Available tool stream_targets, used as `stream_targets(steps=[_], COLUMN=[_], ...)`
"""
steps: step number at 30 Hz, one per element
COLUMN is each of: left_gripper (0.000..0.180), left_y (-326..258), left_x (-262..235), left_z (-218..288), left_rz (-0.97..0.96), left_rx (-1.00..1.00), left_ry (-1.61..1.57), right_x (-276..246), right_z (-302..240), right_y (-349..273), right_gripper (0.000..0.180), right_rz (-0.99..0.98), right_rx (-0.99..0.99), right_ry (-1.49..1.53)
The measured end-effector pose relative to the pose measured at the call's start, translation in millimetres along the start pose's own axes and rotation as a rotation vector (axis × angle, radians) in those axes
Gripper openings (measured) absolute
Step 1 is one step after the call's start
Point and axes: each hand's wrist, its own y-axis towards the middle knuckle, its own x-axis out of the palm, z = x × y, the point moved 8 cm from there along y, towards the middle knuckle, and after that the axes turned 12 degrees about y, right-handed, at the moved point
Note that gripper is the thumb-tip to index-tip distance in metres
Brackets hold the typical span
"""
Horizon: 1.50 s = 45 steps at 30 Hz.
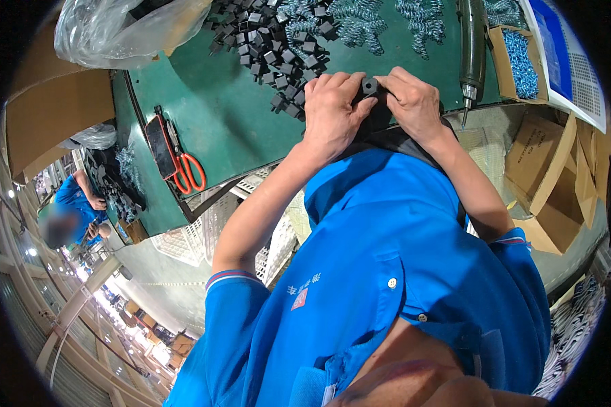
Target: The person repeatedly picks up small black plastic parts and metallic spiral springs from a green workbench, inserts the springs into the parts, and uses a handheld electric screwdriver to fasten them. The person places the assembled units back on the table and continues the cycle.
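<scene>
At the table's near edge, my left hand (331, 112) and my right hand (413, 105) meet around a small black block (369, 87) with a round hole in the face that shows. Left thumb and fingers pinch it from one side; right fingertips press at its other side. Something dark lies below it between my hands, too shaded to make out. Just beyond my left hand spreads a loose heap of black blocks (271, 61). Behind the heap lie piles of metal springs (357, 26).
Right of my hands hangs a dark power screwdriver (471, 54), bit downward, next to a carton of bluish screws (521, 64). Orange-handled scissors (190, 173) and a black phone-like slab (160, 146) lie left on the green table (210, 129). A co-worker (75, 210) sits far left.
</scene>
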Motion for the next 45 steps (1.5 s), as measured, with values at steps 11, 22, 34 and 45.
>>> stream_targets(steps=[11, 22, 34, 45], left_gripper=[0.044, 0.043, 0.037, 0.029], left_y=[12.6, 11.8, 9.2, 9.0], left_x=[3.2, 1.1, 13.7, 13.2], left_z=[25.8, 11.9, 21.1, 19.8], left_rz=[-0.027, 0.019, 0.007, 0.059], left_rx=[0.124, 0.143, 0.11, 0.121], left_ry=[0.375, 0.188, 0.328, 0.349], right_x=[-64.0, -126.9, -142.6, -90.0], right_z=[-7.7, 81.2, -3.5, -74.2], right_y=[9.6, 37.0, 46.3, 64.8], right_gripper=[0.032, 0.095, 0.038, 0.035], right_rz=[0.051, 0.033, 0.289, 0.555], right_rx=[0.099, 0.532, 0.048, -0.13], right_ry=[-0.013, -0.625, 0.877, 0.943])
